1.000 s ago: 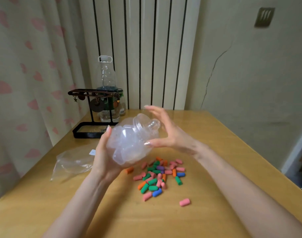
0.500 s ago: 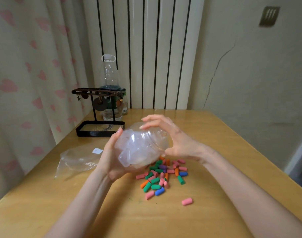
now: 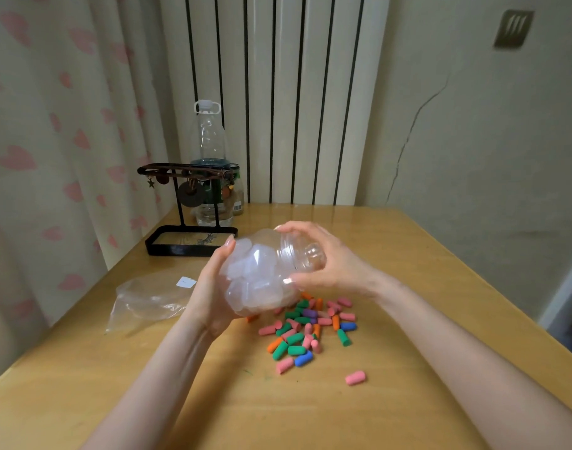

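— Changed since a second ago?
— Only at the right grip (image 3: 336,264): spread wide and flat beside the clear domed lid (image 3: 305,258) then, closed round that lid now. Already arched over it half a second ago, just not so far round

— And the clear bumpy plastic jar (image 3: 258,277)?
— As before: held off the yellow wooden counter (image 3: 148,384), tipped on its side with the lid end to the right, above the far edge of the heap of coloured foam cylinders (image 3: 310,329). No shift in that heap, nor in the single pink foam cylinder (image 3: 355,377) lying apart, nearer the person

— Pose of the left grip (image 3: 209,287)?
— Palm up under the jar's base and left side, with fingers curled round the far wall and fingertips up at the top; carrying the jar. Reached in from the lower left

— The right one in detail?
— Bent over the top of the lid's rim with the fingers, pressed against the underside with the thumb, palm turned to the lid's round knob. Reached in from the lower right

— Anything else on the counter?
— Crumpled clear plastic bag (image 3: 148,297) left of the left grip; behind it a black metal stand (image 3: 187,219) hung with trinkets, then a tall clear plastic bottle (image 3: 208,141) by the white ribbed radiator (image 3: 310,92)
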Available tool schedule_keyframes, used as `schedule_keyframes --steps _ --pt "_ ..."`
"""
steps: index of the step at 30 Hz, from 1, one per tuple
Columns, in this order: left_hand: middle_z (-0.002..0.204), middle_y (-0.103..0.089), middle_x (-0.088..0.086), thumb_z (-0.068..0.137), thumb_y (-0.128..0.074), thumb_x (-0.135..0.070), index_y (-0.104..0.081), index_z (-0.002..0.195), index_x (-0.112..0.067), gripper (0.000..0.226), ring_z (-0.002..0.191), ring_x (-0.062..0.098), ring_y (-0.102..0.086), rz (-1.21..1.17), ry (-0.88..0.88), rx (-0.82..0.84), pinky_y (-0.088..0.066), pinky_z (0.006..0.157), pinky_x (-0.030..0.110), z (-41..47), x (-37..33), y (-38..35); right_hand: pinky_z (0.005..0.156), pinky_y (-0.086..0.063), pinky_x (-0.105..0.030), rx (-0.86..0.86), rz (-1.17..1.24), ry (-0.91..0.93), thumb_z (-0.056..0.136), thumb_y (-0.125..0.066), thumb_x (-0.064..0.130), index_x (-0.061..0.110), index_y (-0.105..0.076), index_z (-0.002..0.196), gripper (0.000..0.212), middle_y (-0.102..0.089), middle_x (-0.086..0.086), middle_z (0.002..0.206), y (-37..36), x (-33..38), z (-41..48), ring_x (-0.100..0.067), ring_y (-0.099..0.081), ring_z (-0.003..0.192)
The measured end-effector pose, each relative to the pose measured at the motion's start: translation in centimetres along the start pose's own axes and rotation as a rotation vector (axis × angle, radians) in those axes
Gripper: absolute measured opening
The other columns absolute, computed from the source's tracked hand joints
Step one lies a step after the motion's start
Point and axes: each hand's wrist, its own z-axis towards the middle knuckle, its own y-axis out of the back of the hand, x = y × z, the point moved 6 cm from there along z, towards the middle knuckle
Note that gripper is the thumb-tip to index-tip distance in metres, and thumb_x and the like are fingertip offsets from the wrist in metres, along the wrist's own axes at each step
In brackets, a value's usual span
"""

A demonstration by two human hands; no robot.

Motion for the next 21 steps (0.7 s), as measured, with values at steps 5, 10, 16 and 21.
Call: schedule_keyframes --steps 5,10,16,21 --pt "0.106 -0.071 0.013 0.082 -0.047 -0.058 -0.071 0.098 -0.021 0.047 0.088 0.031 -0.069 -0.063 0.09 0.074 -0.055 0.07 0.043 0.4 0.5 -0.7 0.11 -0.029 -0.035 0.024 0.003 0.169 0.058 -0.069 -0.002 0.047 -0.055 0.111 0.073 -0.034 0.018 0.14 0.9 1.1 -0.6 -0.002 -0.026 0.136" --pt "0.099 -0.072 0.012 0.084 -0.045 -0.058 -0.07 0.099 -0.018 0.048 0.079 0.027 -0.071 -0.069 0.08 0.05 -0.056 0.064 0.041 0.5 0.6 -0.3 0.113 -0.015 -0.043 0.003 0.025 0.002 0.053 -0.075 0.064 0.054 -0.005 0.142 0.114 0.006 0.025 0.155 1.3 0.1 -1.1 -0.006 -0.003 0.144" --pt "0.108 -0.071 0.01 0.084 -0.047 -0.057 -0.067 0.109 -0.019 0.05 0.096 0.03 -0.067 0.027 0.002 -0.038 -0.052 0.081 0.046 0.4 0.2 0.3 0.111 -0.028 -0.043 0.032 0.01 -0.09 0.072 -0.07 0.053 0.044 -0.011 0.145 0.094 -0.013 0.006 0.157 0.6 -0.8 -0.7 -0.021 -0.027 0.139" --pt "0.11 -0.07 0.011 0.083 -0.048 -0.057 -0.067 0.108 -0.021 0.048 0.099 0.032 -0.065 0.048 0.017 -0.047 -0.049 0.086 0.049 0.3 0.3 0.2 0.099 -0.046 -0.047 0.03 0.161 -0.147 0.057 -0.071 0.068 0.047 -0.012 0.143 0.107 -0.008 0.014 0.155 -0.1 -1.9 -0.4 -0.015 -0.024 0.136"
